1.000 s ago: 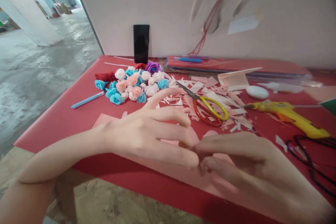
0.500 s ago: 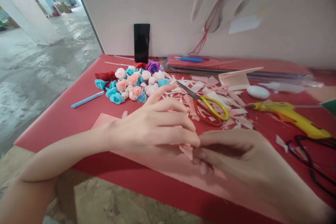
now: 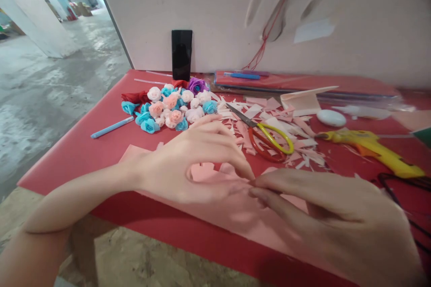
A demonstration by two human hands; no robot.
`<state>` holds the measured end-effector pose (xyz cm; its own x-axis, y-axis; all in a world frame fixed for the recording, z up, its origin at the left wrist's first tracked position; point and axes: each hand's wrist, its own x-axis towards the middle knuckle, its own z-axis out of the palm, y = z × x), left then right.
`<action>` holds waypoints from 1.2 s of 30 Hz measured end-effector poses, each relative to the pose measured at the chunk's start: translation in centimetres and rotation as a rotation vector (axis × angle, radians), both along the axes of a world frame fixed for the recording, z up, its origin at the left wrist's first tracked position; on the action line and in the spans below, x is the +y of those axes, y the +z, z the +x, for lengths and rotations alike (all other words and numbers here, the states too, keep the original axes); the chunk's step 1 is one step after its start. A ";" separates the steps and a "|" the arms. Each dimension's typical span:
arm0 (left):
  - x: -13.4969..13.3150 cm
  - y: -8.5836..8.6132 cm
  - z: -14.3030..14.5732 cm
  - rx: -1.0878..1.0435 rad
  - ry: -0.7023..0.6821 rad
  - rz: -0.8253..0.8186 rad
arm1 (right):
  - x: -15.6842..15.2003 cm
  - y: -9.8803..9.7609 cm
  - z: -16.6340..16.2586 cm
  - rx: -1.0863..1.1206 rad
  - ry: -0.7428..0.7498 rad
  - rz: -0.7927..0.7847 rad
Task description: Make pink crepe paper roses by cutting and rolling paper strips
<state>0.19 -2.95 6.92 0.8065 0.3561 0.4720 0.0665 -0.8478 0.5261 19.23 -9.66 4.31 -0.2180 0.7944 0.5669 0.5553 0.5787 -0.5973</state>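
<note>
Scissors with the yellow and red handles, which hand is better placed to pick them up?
Probably the right hand: the scissors lie with their handles toward it, just beyond its fingertips. The left hand pinches the pink paper.

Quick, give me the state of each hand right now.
Left hand: fingertips pinched on a small pink paper piece.
Right hand: fingertips pinched on the same piece.

Left hand and right hand meet fingertip to fingertip, pinching a small pink paper piece. Pink paper sheet lies under both. Beyond the fingers: scissors among scraps; paper roses past the left knuckles.
</note>
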 end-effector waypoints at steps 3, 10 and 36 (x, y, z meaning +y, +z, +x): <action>-0.1 -0.1 0.2 -0.030 0.024 0.136 | -0.3 -0.2 -0.1 -0.063 -0.018 0.035; 0.2 -0.8 0.1 -0.026 0.048 0.356 | -0.6 -0.1 0.1 -0.158 -0.044 0.060; -0.6 -0.7 0.4 0.186 -0.010 0.183 | 0.3 0.8 -0.4 -0.413 0.147 0.097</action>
<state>0.54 -3.51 6.17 0.8885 0.2706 0.3707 0.1394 -0.9287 0.3437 18.79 -9.37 5.09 -0.5488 0.6852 0.4788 0.6432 0.7120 -0.2816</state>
